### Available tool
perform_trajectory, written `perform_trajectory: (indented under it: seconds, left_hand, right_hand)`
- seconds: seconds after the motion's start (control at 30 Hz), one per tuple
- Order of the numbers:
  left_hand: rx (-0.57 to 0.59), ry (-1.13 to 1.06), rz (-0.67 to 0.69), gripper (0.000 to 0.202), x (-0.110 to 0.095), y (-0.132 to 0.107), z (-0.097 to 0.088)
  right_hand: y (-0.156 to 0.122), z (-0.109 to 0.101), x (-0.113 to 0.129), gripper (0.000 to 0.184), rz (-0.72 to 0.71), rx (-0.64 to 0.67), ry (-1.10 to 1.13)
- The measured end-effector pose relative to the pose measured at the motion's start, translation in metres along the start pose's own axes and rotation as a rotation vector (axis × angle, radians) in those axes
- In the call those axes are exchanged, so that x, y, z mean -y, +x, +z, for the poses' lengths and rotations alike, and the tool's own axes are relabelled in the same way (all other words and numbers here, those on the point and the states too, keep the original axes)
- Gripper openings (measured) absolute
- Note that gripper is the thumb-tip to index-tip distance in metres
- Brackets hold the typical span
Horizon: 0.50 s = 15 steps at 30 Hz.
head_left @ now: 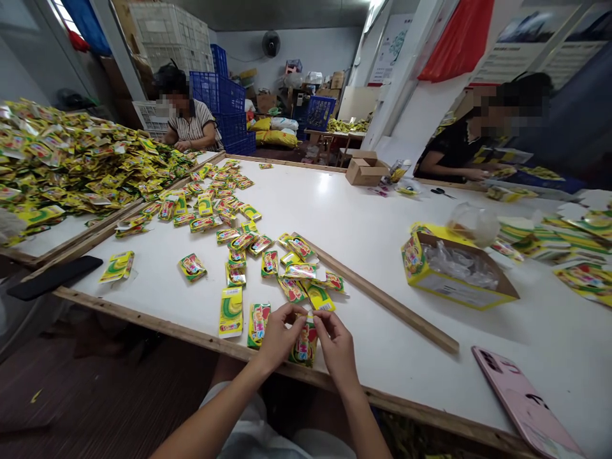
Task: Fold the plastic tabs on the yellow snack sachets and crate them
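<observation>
At the front edge of the white table, my left hand (285,331) and my right hand (336,341) pinch the top end of a small printed box (305,347). The box is yellow, green and red, and its lower part shows between my hands. Just left of my left hand lies a similar box (259,324), with a yellow box (231,312) beside it. Beyond my fingertips, several more boxes (301,271) sit in a loose heap, one with a white flap sticking out. My fingers partly hide the held box's top.
A wooden strip (382,293) lies across the table, right of the boxes. Further right are an open display carton (459,280) with clear plastic bags and a pink phone (526,401). A large pile of boxes (86,159) fills the left table. Two people sit across.
</observation>
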State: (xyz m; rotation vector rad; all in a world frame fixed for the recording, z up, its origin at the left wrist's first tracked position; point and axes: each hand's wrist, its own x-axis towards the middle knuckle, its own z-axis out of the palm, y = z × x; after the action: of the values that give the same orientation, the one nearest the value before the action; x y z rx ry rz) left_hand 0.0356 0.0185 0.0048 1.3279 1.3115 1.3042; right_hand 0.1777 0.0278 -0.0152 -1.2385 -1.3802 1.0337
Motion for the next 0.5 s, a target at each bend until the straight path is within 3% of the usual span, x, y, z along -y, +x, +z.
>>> perform_trajectory:
  seconds: [0.17,0.3,0.5]
  left_hand:
    - [0.003,0.027,-0.038,0.016,-0.005,0.003,0.001]
    - [0.063,0.006,-0.056,0.023,0.004,-0.001,-0.005]
    - [0.121,0.056,0.063,0.019,0.009,-0.011,-0.011]
  right_hand:
    - [0.002,0.001,0.004,0.03,-0.01,-0.006,0.013]
    - [-0.005,0.001,0.002,0.028,0.006,0.005,0.058]
    - [-0.013,0.009,0.0,0.026,-0.027,0.027,0.099]
